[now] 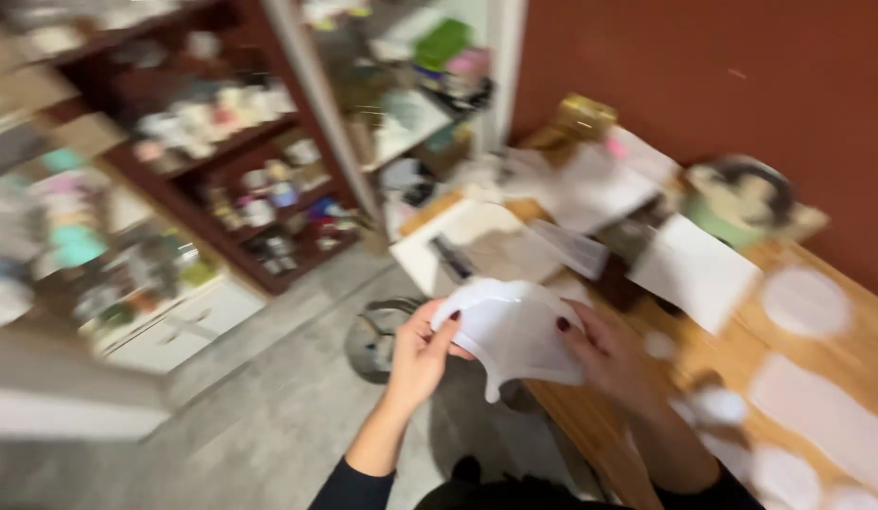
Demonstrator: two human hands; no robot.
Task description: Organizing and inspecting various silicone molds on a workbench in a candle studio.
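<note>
Both of my hands hold a white curved piece of paper or thin plastic (510, 331) above the near corner of a wooden table (732, 354). My left hand (418, 351) grips its left edge, thumb on top. My right hand (609, 351) pinches its right edge, fingers behind the sheet. The picture is blurred by motion, so the piece's exact kind is unclear.
White cut-out shapes (805, 300) and loose papers (694, 269) cover the table, against a red-brown wall (703, 66). Dark wooden shelves (222, 142) crowded with small items stand at left. A round dark object (375, 340) lies on the grey floor (260, 425) by the table.
</note>
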